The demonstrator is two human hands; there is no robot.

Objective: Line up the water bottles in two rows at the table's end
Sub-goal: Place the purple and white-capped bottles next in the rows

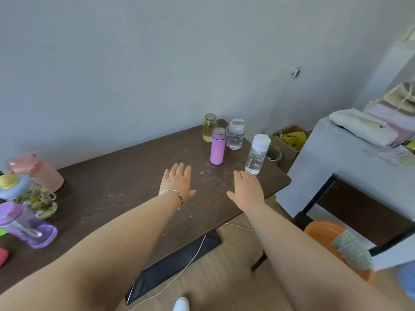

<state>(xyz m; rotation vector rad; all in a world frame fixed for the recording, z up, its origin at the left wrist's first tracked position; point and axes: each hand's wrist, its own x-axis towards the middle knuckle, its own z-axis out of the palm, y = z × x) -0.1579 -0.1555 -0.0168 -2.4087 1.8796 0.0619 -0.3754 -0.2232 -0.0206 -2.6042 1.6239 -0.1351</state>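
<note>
At the right end of the dark wooden table (116, 182) stand four bottles: a yellowish glass bottle (209, 129), a clear jug-like bottle (235, 136), a purple flask (217, 146) and a clear bottle with a white cap (256, 158). My left hand (177, 184) hovers flat, fingers apart, just short of the purple flask. Beside it, my right hand (246, 190) is flat too, fingertips close to the base of the white-capped bottle. Neither holds anything. At the left end wait a pink bottle (39, 172), a blue-lidded patterned bottle (29, 196) and a purple bottle lying down (27, 225).
A red object (3, 254) peeks in at the left edge. Right of the table stand a grey cabinet (350, 167) stacked with cloths, a cardboard box (290, 136) and an orange basin (325, 232). A dark chair seat (175, 263) and a white cable lie below the table's front edge.
</note>
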